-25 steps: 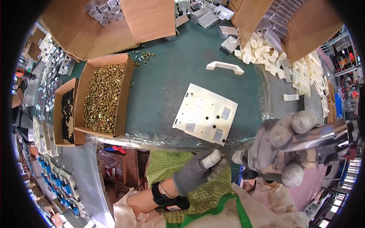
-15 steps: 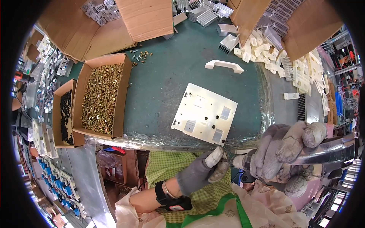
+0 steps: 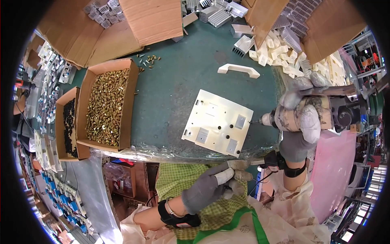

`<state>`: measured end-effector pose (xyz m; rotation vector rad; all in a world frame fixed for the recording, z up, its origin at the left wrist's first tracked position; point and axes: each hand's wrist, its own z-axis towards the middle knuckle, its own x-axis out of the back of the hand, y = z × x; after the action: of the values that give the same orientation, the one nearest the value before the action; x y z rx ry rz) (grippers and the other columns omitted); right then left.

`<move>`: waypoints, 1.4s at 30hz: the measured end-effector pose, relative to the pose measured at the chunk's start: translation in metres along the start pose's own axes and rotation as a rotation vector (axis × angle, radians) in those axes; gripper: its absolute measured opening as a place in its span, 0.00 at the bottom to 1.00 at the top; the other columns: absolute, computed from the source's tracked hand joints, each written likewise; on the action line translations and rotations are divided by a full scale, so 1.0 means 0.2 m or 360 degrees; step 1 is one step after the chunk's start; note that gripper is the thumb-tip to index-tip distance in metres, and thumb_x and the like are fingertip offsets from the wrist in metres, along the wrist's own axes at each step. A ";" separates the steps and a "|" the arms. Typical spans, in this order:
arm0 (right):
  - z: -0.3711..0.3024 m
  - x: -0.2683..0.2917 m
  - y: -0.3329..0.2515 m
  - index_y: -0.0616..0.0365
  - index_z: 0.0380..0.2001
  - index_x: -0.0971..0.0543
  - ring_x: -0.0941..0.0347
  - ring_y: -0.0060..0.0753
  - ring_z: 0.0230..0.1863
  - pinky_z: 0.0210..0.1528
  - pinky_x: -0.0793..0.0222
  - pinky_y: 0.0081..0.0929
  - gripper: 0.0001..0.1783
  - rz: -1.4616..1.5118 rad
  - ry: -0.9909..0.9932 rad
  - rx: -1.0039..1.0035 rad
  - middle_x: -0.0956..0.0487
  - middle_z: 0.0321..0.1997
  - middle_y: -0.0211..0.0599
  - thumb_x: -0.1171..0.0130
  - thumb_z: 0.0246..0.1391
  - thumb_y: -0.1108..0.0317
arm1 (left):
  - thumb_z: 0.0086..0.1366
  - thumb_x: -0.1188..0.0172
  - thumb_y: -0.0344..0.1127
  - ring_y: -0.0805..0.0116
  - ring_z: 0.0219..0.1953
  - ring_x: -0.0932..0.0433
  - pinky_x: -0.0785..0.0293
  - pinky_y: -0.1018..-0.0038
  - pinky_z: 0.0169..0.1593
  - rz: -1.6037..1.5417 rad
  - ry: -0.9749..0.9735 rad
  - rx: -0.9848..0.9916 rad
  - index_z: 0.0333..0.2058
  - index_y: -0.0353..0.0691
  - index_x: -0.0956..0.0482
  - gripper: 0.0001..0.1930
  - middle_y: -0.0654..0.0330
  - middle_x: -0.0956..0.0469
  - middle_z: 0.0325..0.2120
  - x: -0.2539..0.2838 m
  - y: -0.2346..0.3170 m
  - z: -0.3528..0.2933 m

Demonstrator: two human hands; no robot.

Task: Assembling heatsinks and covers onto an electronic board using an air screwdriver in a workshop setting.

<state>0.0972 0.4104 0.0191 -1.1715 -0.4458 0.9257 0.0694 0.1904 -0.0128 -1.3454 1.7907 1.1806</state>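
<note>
My right hand (image 3: 302,110), in a grey glove with whitish fingertips, is closed around a tape-wrapped power screwdriver (image 3: 325,112). Its thin bit points left, with the tip by the right edge of a cream square plate (image 3: 221,112). That plate lies flat on the table, with several dark round spots, small holes and grey rectangular patches. Below its near edge, in front of the checked apron, my gloved left hand (image 3: 221,179) is curled with fingers and thumb close together. Whatever it may hold is hidden. Beyond the plate lies a white handle (image 3: 238,70).
On the left stand a cardboard tray of brass-coloured screws (image 3: 107,107) and a narrower tray of black screws (image 3: 70,126). Loose screws (image 3: 150,59) lie behind them. Cardboard boxes (image 3: 156,20), metal heat sinks (image 3: 219,16) and piled white plastic parts (image 3: 276,53) fill the back.
My right hand has swung the screwdriver up and away from my left hand, bringing its bit beside the plate. The left hand has dropped slightly, its fingers no longer at the bit.
</note>
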 end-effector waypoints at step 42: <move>-0.01 -0.02 0.00 0.59 0.60 0.39 0.28 0.32 0.31 0.31 0.26 0.36 0.29 0.0406 -0.0156 -0.0111 0.27 0.46 0.46 0.46 0.56 0.71 | 0.69 0.52 0.36 0.85 0.22 0.38 0.40 0.87 0.27 0.1248 0.0799 -0.0725 0.41 0.35 0.26 0.11 0.68 0.29 0.27 0.22 0.74 0.06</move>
<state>0.0960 0.4059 0.0199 -1.2693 -0.4160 1.2000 -0.0850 0.1963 -0.0118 -1.2786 2.6717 1.8640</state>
